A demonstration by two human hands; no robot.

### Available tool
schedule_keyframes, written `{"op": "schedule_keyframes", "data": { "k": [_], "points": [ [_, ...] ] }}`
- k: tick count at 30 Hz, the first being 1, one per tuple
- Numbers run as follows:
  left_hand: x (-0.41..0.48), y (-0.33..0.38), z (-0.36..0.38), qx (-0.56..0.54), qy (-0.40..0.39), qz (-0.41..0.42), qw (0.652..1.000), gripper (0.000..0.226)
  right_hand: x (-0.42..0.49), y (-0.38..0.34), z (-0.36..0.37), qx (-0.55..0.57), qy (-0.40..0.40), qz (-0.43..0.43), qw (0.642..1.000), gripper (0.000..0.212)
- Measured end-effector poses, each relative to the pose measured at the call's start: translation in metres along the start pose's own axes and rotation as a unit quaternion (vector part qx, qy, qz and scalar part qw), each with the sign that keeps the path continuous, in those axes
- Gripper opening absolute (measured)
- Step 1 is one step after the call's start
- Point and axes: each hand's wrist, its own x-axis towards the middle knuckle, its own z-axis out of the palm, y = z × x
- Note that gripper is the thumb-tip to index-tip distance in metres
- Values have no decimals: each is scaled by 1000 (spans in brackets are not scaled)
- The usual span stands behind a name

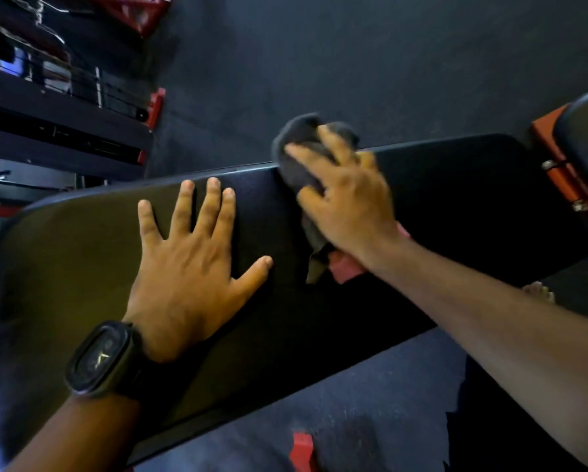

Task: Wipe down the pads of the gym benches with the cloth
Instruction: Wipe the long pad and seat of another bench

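While the long black padded desk (pixel 456 199) is steadied by the flat, open left hand (pixel 187 264), the dark grey cloth (pixel 299 144) is pressed down at 1 o'clock by the right hand (pixel 350 206), its grip spread flat on it.

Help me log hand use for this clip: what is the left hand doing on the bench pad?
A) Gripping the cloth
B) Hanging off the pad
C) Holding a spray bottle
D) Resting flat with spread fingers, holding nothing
D: the left hand lies palm down on the bench pad with spread fingers, while the right hand presses the dark cloth at the pad's far edge.
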Motion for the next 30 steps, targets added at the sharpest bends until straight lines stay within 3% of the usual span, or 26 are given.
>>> {"op": "schedule_keyframes", "data": {
  "k": [2,5,8,12,16,19,22,26,27,30],
  "points": [
    [1,-1,-1,2,-2,1,1000,99,-16,26,-7,-11,3,92,996,56],
    [2,-2,1,11,-3,7,1000,98,-83,22,-20,-7,20,101,995,58],
    [3,2,-1,11,-3,12,1000,97,-105,-12,-17,45,30,26,998,58],
    [6,9,-5,1,-11,0,1000,98,-25,-14,-5,28,-19,-117,993,58],
    [11,17,-8,-10,-10,-6,1000,98,4,39,-6,2,-3,72,997,56],
    [13,19,-6,-11,-2,-5,1000,96,-59,50,-23,7,-13,116,993,61],
    [14,21,-4,-16,-2,-4,1000,96,-97,14,-23,46,-12,26,999,60],
    [19,30,-4,-12,-3,-5,1000,96,-35,4,-6,31,-30,-124,991,59],
    [20,32,-4,-10,-4,-6,1000,96,-15,14,-5,15,-32,-106,994,60],
    [24,36,-7,-13,-4,-6,1000,97,0,61,-11,-15,-19,65,998,60]
  ]
}}
